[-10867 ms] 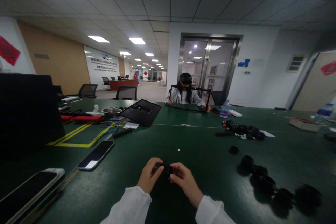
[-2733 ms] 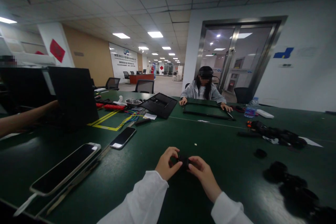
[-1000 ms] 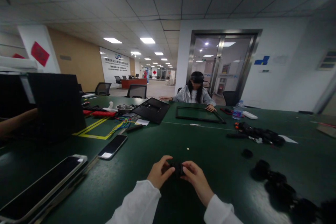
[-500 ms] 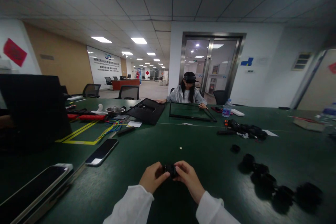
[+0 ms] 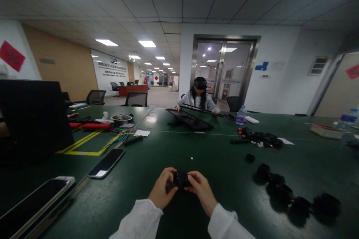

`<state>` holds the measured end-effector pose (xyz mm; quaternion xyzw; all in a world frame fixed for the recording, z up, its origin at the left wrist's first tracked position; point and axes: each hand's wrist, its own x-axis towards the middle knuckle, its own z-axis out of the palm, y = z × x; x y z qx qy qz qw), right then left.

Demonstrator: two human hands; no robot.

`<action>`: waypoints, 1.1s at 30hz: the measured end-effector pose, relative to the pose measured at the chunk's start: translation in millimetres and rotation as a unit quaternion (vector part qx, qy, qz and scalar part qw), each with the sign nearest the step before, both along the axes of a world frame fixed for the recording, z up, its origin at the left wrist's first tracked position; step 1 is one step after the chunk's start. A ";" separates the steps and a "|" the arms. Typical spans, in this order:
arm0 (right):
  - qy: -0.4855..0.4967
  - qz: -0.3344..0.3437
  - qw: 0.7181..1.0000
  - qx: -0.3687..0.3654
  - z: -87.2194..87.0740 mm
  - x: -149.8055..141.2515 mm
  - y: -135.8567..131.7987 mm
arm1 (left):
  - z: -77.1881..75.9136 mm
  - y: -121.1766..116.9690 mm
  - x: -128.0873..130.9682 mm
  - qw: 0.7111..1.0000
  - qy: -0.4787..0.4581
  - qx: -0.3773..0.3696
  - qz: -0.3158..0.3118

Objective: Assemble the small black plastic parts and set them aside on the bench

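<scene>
A small black part [image 5: 181, 180], dark and too unclear to name exactly, is held between both hands above the green table [image 5: 134, 190]. My left hand [image 5: 163, 188] grips its left side, thumb below and fingers curled behind. On the opposite side my right hand [image 5: 202, 191] pinches it between thumb and fingers. To the right lies a row of several black round pieces [image 5: 281, 193], blurred at the near end. A tiny pale chip [image 5: 192, 158] rests on the table just beyond my hands.
Two phones, one nearer [image 5: 36, 203] and one farther [image 5: 107, 163], lie at left near coloured wires [image 5: 119, 137]. Across the table a person [image 5: 199, 95] handles black flat panels [image 5: 193, 118]. A bottle [image 5: 240, 115] and a black cluster of parts [image 5: 260, 137] stand right.
My left thumb has shifted down and left on the black part, and the left fingers have lifted slightly. Across the table, the person has moved the black panel right and raised the frame.
</scene>
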<state>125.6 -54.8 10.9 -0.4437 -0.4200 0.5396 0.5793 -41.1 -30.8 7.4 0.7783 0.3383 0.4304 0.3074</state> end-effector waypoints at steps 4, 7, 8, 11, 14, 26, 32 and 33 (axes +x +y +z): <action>-0.011 0.019 1.000 -0.014 7.8 -0.5 -5.4 | -2.7 3.2 -2.1 0.999 0.023 -0.021 0.025; -0.025 0.044 0.999 -0.018 13.4 -2.3 -10.0 | -0.3 4.3 -5.3 0.997 0.054 -0.048 0.027; -0.029 0.050 0.998 -0.017 14.5 -2.8 -11.0 | 0.6 4.3 -6.0 0.996 0.061 -0.063 0.021; -0.040 0.053 0.998 -0.012 14.2 -2.7 -11.2 | 1.9 3.8 -6.5 0.993 0.066 -0.101 -0.001; -0.035 0.032 0.999 0.005 8.9 0.2 -7.3 | -1.0 3.8 -4.6 0.995 0.064 -0.077 -0.020; -0.036 0.052 0.998 0.000 6.0 -4.5 -6.8 | 4.6 5.8 -5.8 0.992 0.082 0.071 0.064; -0.031 0.040 0.999 -0.002 2.9 -1.6 -3.4 | 7.2 2.7 -6.0 0.998 0.017 0.048 0.036; -0.025 0.035 0.999 -0.001 0.7 -0.3 -1.7 | 7.0 1.7 -5.1 0.999 0.004 0.028 0.021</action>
